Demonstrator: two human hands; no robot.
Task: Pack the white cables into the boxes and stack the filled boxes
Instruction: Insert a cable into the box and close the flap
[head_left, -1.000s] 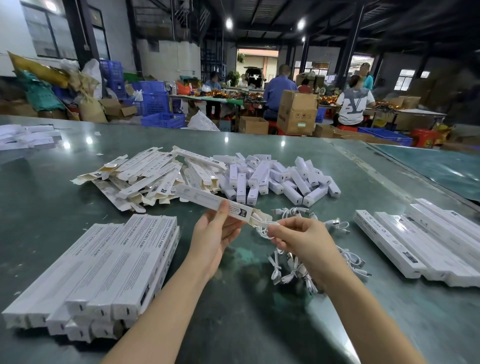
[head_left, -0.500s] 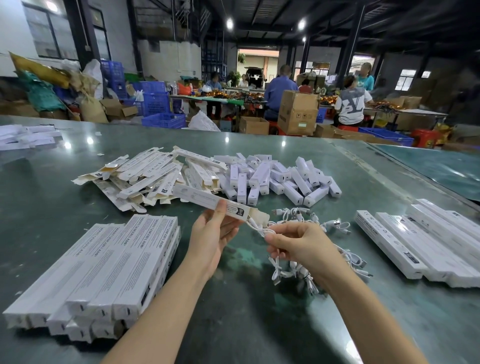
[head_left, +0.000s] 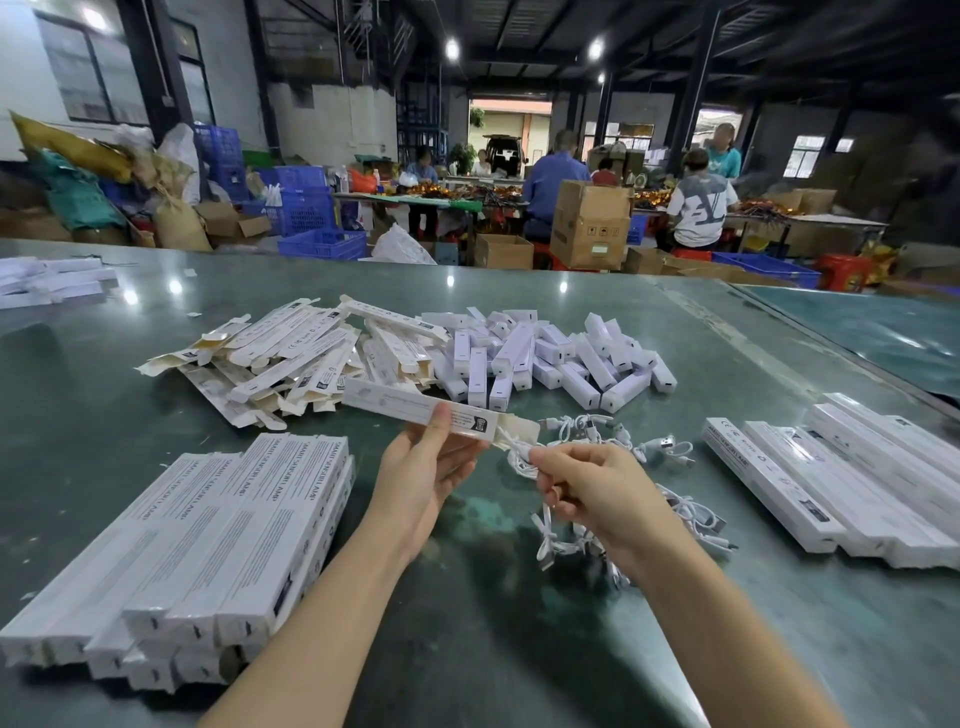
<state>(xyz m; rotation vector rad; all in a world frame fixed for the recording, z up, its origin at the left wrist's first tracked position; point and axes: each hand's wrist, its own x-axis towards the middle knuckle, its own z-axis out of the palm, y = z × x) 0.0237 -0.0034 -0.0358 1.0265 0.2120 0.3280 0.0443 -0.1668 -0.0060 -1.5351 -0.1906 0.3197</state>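
Note:
My left hand (head_left: 421, 478) grips a long narrow white box (head_left: 400, 402) above the table, its open flap end pointing right. My right hand (head_left: 587, 491) pinches a coiled white cable (head_left: 519, 457) right at that open end. Under and beyond my right hand lies a heap of loose white cables (head_left: 613, 436). A stack of closed long boxes (head_left: 218, 540) lies at the near left, and another row of long boxes (head_left: 841, 478) at the right.
Behind the held box lie a pile of flat open-ended boxes (head_left: 270, 358) and a pile of short white boxes (head_left: 561, 353). The green table (head_left: 519, 649) stretches far back. Beyond it several people sit among cartons and blue crates.
The held box and both hands have shifted slightly left, and the cable has come up to the box's open end. The piles on the table have not moved.

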